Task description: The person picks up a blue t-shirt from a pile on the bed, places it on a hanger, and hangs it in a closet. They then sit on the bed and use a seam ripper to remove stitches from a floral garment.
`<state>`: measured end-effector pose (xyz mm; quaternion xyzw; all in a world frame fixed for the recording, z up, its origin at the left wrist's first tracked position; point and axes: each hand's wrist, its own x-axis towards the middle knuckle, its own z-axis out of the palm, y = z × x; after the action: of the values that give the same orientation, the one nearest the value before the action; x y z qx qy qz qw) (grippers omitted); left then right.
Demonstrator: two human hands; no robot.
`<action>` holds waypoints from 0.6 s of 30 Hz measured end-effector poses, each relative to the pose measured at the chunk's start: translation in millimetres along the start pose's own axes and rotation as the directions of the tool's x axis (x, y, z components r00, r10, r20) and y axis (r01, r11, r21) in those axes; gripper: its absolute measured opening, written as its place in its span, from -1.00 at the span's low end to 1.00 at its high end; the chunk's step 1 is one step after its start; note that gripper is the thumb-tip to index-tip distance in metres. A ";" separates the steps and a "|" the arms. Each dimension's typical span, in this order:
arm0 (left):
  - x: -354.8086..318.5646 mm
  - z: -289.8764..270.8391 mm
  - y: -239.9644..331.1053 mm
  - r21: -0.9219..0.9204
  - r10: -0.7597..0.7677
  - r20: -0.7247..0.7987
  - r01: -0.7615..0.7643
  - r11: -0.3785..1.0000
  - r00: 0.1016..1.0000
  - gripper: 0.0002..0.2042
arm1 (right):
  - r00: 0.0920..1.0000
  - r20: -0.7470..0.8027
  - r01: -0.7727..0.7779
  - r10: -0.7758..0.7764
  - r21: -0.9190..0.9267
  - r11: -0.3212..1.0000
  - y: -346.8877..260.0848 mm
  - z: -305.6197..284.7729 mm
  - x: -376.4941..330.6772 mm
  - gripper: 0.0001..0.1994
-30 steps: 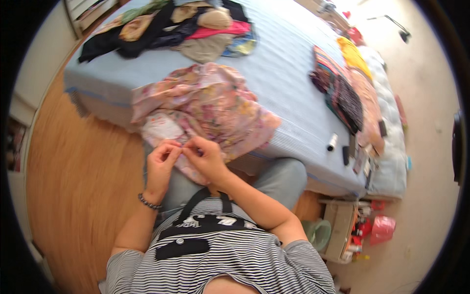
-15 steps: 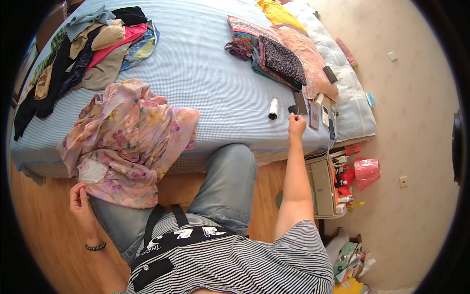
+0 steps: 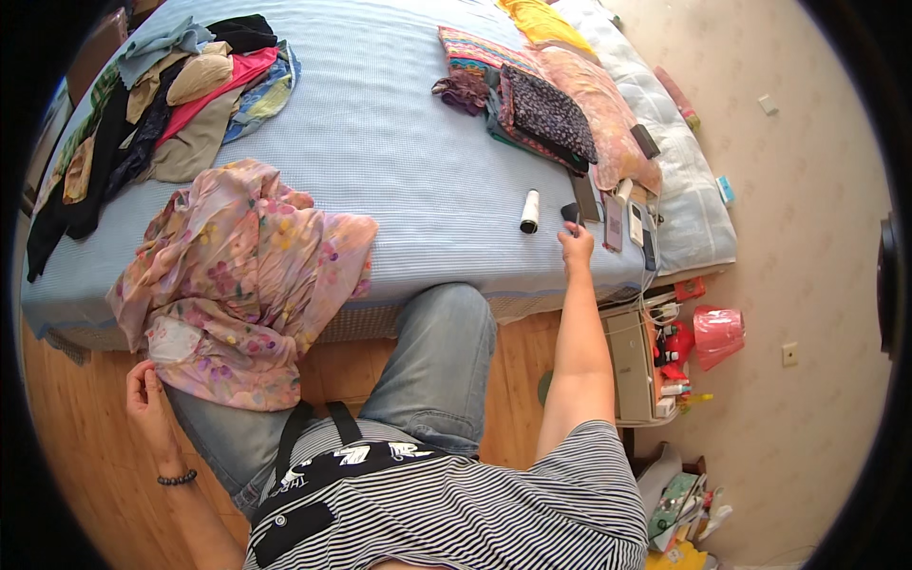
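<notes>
The floral garment (image 3: pixel 242 285) hangs crumpled over the bed (image 3: pixel 418 161) edge, unfolded; I see my left hand (image 3: pixel 147 389) pinching its hem, my right hand (image 3: pixel 576 245) closing on a small dark object (image 3: pixel 570 213).

- I see a bed (image 3: pixel 399 142) with a light blue textured cover filling most of the upper view.
- A wooden floor (image 3: pixel 85 456) of warm orange planks runs along the near side of the bed.
- To the right, I make out a pale cream surface (image 3: pixel 807 190) with a faint pattern; I cannot tell wall from floor there.
- A small white cabinet (image 3: pixel 635 366) stands just beside the bed's corner, with red bottles and a pink bag (image 3: pixel 717 332) near it.
- Bright, even daylight falls across the bed cover.
</notes>
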<state>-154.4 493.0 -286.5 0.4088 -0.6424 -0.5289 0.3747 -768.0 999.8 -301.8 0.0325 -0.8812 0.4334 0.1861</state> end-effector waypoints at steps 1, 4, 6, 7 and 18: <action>-1.2 -1.3 -1.3 0.010 -0.012 -0.016 0.012 1.000 1.000 -0.87 | 1.000 -0.015 -0.018 0.017 -0.068 0.998 -1.7 1.1 -0.3 -0.77; -6.1 -6.8 -5.8 -0.019 -0.029 -0.018 0.028 0.999 0.999 -0.89 | 0.998 -0.065 -0.030 0.019 -0.176 0.984 -10.3 5.6 -3.1 -0.71; -5.6 -5.3 -2.5 0.030 -0.017 -0.033 0.018 0.999 0.999 -0.89 | 0.988 0.120 0.132 -0.099 -0.309 0.942 4.5 -5.5 4.6 -0.74; 2.6 -3.9 -7.6 0.017 0.007 -0.001 -0.007 1.000 1.000 -0.89 | 0.990 0.086 0.127 -0.110 -0.230 0.965 31.3 -23.3 13.3 -0.58; -13.9 -17.0 -29.7 0.089 -0.108 -0.069 0.114 0.989 0.992 -0.84 | 0.800 0.510 0.519 -0.316 -0.324 0.791 -154.5 124.8 -85.2 -0.77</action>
<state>-129.7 496.3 -313.8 0.4776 -0.6302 -0.5053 0.3456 -692.6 798.0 -285.3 0.2826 -0.9443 0.1465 0.0829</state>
